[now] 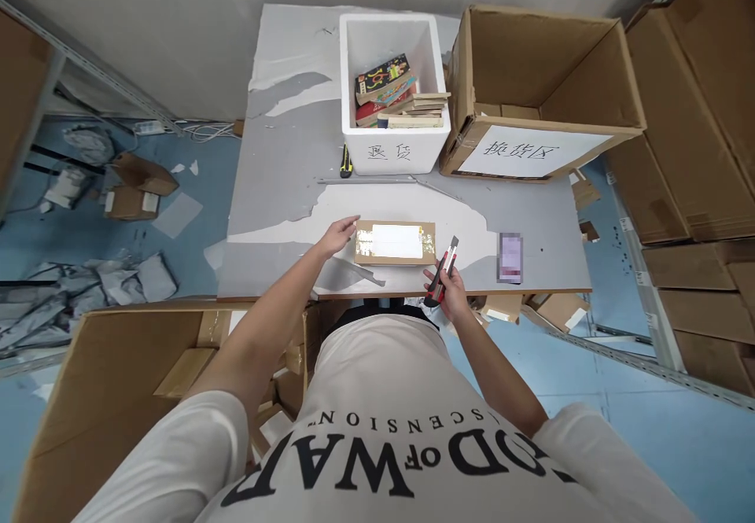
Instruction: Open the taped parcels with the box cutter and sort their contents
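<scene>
left hand [340,236] outstretched, right hand [453,293] curled

Warehouse workroom: taped parcel [395,242], racked cartons [672,177], handwritten bin labels [534,151].

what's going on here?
A person is at a table with a taped parcel lying in front. Their left hand is at its left end; their right hand holds a utility knife near its right end. The parcel looks closed. Beyond it stand a white box holding books and a larger cardboard box.

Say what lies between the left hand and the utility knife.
In the head view, the taped cardboard box lies on the table between the left hand and the utility knife, which the right hand holds.
</scene>
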Motion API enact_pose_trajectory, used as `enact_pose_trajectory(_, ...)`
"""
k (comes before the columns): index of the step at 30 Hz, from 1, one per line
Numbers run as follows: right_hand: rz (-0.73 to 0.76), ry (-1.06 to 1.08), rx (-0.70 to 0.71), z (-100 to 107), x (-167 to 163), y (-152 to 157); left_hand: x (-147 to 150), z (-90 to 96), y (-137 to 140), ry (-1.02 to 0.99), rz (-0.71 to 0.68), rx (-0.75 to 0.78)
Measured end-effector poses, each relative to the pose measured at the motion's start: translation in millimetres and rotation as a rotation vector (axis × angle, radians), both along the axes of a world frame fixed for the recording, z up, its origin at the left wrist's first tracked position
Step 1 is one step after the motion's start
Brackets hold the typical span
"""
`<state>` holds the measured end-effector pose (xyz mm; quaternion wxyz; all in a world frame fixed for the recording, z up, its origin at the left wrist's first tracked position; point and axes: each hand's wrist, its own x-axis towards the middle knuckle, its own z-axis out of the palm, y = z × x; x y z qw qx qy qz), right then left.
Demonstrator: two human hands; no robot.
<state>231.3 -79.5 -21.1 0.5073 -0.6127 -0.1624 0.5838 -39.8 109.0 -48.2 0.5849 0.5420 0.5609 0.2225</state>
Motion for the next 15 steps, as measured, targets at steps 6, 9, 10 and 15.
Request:
enact_pose_trajectory(6,-0.062,-0.043,0.036,-7.5,4.6,7.0,-4.6,-3.0,-5.3,-0.190,0.016,-0.161)
enact_pose_trajectory(9,-0.047,-0.083,0.068,-7.4,18.7,26.2,-8.1,-0.3,-18.8,-0.245,0.045,-0.139)
enact_pose_trajectory(10,-0.032,-0.098,0.078,-6.5,25.3,36.4,-9.2,0.8,-24.8,-0.269,0.059,-0.132)
enact_pose_trajectory(15,0.086,-0.091,0.120,5.1,57.0,111.8,-5.0,2.7,-66.0,-0.274,0.110,-0.116)
